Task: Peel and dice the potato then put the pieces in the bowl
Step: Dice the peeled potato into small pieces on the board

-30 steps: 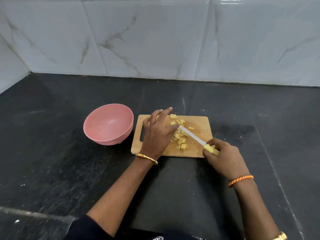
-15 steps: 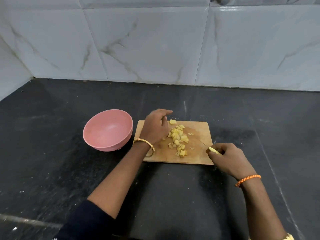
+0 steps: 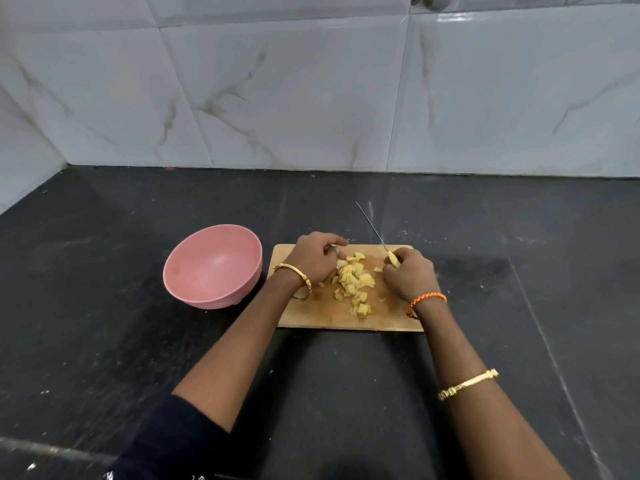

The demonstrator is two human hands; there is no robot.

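Dark navy sleeve, gold bangles, orange braided wristband.

Yellow potato dice heaped mid-board (a few strays nearby); pink bowl just left, empty.

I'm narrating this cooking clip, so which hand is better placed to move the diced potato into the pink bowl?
Left. The left hand is beside the potato pieces, nearer the bowl; the right hand grips the knife.

No legible text, labels or numbers anywhere.
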